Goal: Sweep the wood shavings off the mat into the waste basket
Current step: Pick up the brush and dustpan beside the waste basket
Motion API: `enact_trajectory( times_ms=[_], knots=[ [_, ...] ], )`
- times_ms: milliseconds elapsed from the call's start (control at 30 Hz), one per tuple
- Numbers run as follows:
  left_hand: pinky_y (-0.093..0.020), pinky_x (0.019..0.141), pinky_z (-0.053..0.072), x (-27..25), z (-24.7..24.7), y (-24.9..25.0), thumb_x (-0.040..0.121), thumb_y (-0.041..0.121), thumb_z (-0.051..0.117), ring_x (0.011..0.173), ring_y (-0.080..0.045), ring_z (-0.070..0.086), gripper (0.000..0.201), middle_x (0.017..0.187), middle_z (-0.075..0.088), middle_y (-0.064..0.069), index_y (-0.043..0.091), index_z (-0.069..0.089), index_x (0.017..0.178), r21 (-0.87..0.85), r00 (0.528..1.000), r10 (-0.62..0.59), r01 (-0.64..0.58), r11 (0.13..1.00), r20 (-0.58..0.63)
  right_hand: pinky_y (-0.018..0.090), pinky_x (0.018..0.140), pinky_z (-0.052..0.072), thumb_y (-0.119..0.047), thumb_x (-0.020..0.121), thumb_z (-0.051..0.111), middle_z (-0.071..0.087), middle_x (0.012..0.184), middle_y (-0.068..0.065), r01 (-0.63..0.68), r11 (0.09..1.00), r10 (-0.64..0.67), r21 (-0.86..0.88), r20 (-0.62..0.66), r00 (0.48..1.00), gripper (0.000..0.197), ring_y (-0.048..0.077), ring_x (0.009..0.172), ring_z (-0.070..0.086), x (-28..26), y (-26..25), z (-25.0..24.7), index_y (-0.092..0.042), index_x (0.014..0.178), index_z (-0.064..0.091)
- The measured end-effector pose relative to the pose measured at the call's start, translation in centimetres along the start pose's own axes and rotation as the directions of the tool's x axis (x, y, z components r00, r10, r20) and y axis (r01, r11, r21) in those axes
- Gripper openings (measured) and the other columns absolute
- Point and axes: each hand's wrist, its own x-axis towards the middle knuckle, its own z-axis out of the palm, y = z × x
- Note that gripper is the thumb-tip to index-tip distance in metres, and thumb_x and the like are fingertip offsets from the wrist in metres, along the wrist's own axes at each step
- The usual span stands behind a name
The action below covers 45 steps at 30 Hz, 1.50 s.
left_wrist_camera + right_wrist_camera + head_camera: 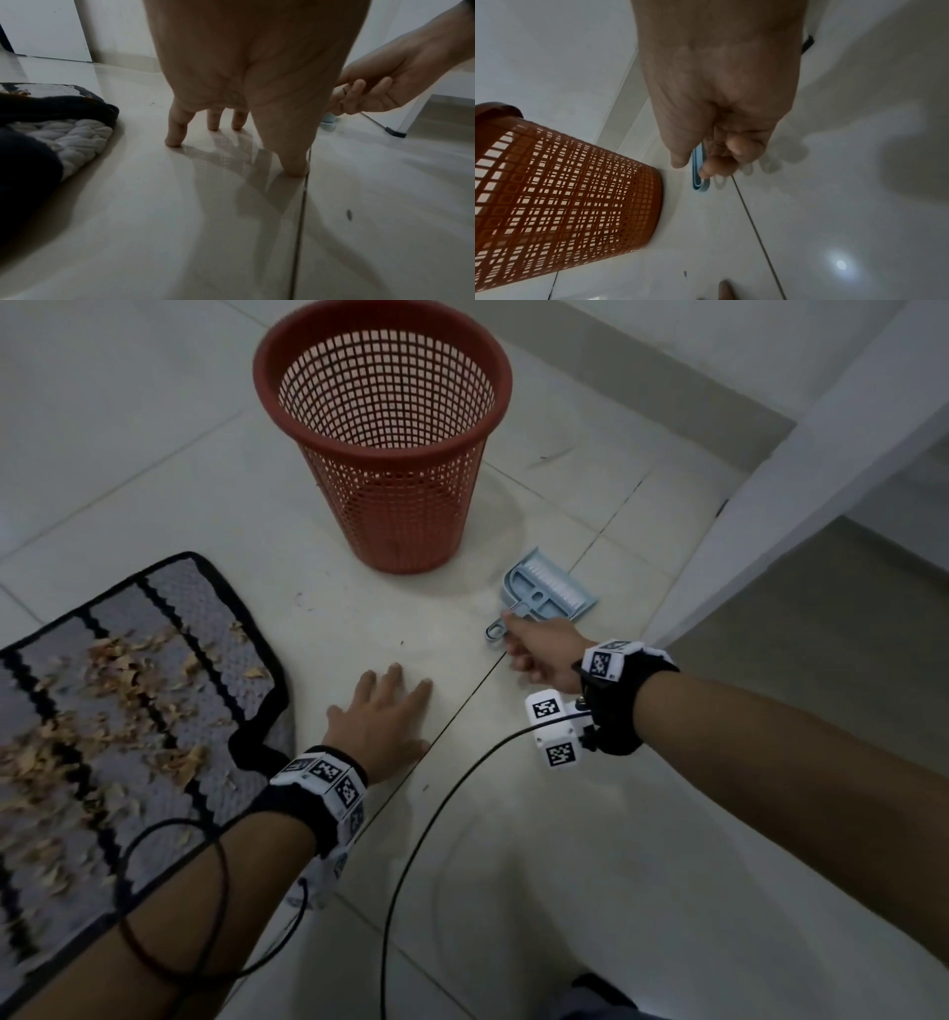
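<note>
The left hand (382, 713) rests on the tiled floor (513, 865) with its fingers (174, 130) straight and spread, fingertips bearing on the tile; it holds nothing and appears to serve as a brace. Just to its left lies the mat (169, 629), grey with black scalloped stripes and a black border, and the wood shavings (118, 690) lie scattered over most of its visible area; none are seen on the floor. Farther out, the right hand (539, 652) has its fingers curled around the handle of the pale blue dustpan-and-brush set (547, 595), which lies flat on the floor with the brush nested inside the pan. Beyond it, and near but not touching, stands the red mesh waste basket (390, 454), upright; no shavings can be made out inside it. The step in hand is judged to be collection of the tool. Recommended procedure: lift the set clear of the floor, separate brush from pan, and seat the pan lip flush against the mat edge before sweeping in short strokes, since light shavings are likely to scatter. No brand, label or legible writing is visible; only square coded markers show on the wrist bands (611, 662).
</note>
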Motion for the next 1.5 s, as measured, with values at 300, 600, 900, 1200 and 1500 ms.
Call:
enact_trajectory(
  times_ms=[300, 600, 900, 1200, 1500],
  knots=[
    [-0.064, 0.108, 0.025, -0.2, 1.3, -0.1, 0.088, 0.071, 0.040, 0.150, -0.033, -0.008, 0.089, 0.163, -0.018, -0.004, 0.037, -0.008, 0.153, 0.078, 1.000, 0.007, -0.007, 0.997, -0.007, 0.015, 0.035, 0.031, -0.024, 0.096, 0.057, 0.053, 0.058, 0.002, -0.009, 0.997, 0.010, 0.074, -0.013, 1.000, 0.026, 0.008, 0.034, 0.042, 0.6, 0.8, 2.7, -0.015, 0.072, 0.056],
    [-0.063, 0.108, 0.022, -0.3, 1.9, -0.7, 0.087, 0.073, 0.036, 0.150, -0.030, -0.008, 0.084, 0.163, -0.018, -0.001, 0.040, -0.006, 0.152, 0.043, 1.000, 0.014, -0.014, 0.999, -0.008, 0.020, 0.038, 0.034, -0.024, 0.100, 0.052, 0.056, 0.071, 0.005, 0.088, 0.994, -0.079, -0.063, 0.142, 0.987, 0.022, 0.012, 0.048, 0.047, -2.5, 2.7, 1.9, -0.014, 0.081, 0.056],
    [-0.020, 0.087, 0.049, -0.1, -3.0, 0.3, 0.097, 0.055, 0.048, 0.103, -0.011, 0.062, 0.048, 0.124, 0.066, -0.001, 0.020, 0.056, 0.128, -0.844, 0.986, -0.131, -0.016, 0.537, -0.102, 0.021, 0.042, 0.039, -0.030, 0.102, 0.048, 0.062, 0.074, 0.004, 0.253, 0.915, -0.131, -0.313, 0.361, 0.923, 0.024, 0.013, 0.050, 0.052, -9.0, 4.8, 3.4, -0.014, 0.086, 0.056],
    [-0.040, 0.073, 0.059, -2.1, -4.6, -1.0, 0.097, 0.013, 0.057, 0.093, -0.036, 0.071, 0.030, 0.110, 0.071, -0.021, 0.004, 0.055, 0.126, -0.962, 0.999, -0.011, -0.040, -0.269, -0.039, 0.028, 0.052, 0.051, -0.031, 0.101, 0.049, 0.065, 0.072, 0.006, 0.541, 0.736, -0.310, -0.407, 0.508, 0.804, 0.026, 0.004, 0.050, 0.058, -12.0, 3.9, 6.3, -0.018, 0.079, 0.052],
    [-0.039, 0.078, 0.058, -2.9, -4.0, -2.2, 0.096, 0.014, 0.059, 0.101, -0.036, 0.069, 0.037, 0.116, 0.070, -0.019, 0.004, 0.052, 0.131, -0.948, 0.998, -0.017, -0.060, -0.312, -0.058, 0.040, 0.079, 0.047, -0.036, 0.091, 0.053, 0.061, 0.092, -0.006, 0.719, 0.129, -0.697, -0.683, 0.454, 0.556, 0.016, 0.020, 0.082, 0.054, -7.5, 0.9, 5.8, -0.024, 0.091, 0.063]
  ],
)
